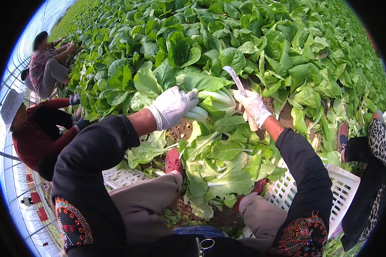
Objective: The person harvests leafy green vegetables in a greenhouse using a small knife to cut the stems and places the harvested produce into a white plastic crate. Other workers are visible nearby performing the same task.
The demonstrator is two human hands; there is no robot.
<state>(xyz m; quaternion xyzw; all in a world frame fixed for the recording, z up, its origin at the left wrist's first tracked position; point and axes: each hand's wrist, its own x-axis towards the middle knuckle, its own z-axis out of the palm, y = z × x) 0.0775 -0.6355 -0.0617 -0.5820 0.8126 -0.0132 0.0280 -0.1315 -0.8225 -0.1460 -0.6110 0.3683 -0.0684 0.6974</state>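
Note:
My left hand (173, 107), in a white glove, grips a leafy green cabbage head (221, 102) by its outer leaves. The head lies on its side, its pale stalk end pointing right. Gloved in white as well, my right hand (253, 106) holds a harvest knife (235, 78) against that stalk end. The knife's narrow, slightly curved blade points up and away from me, and its light handle (251, 122) sticks out below my palm. Loose trimmed leaves (228, 176) lie heaped on the soil below my hands, between my red shoes (173, 160).
Rows of growing greens (186, 48) fill the ground ahead. White plastic crates stand at my left (125, 176) and right (342, 189). Two people (45, 128) (48, 64) crouch along the left side, and another person's leg (360, 151) is close at right. Greenhouse framing (16, 189) runs along the left.

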